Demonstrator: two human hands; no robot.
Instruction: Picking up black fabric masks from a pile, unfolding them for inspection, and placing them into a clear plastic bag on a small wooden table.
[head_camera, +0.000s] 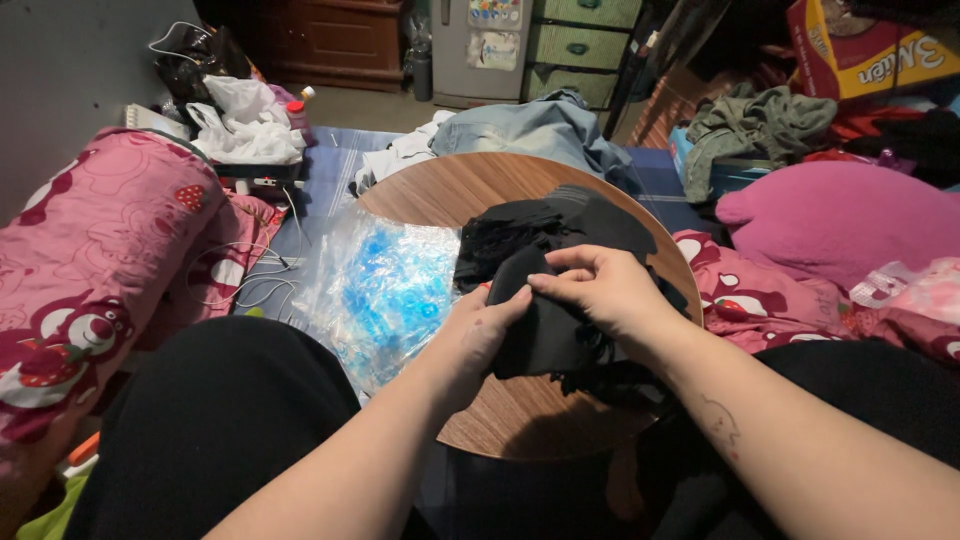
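Here both hands (590, 290) pinch black cloth (545, 330), crumpled, axis unclear.

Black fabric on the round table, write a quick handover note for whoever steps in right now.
Left hand: grips the near edge of a black fabric piece, fingers closed on it.
Right hand: pinches the same piece's top edge.
The piece lies on a pile of black fabric on the round wooden table.
A clear plastic bag of blue items hangs over the table's left edge, untouched.
Done: one piece in hand. Left: the pile.
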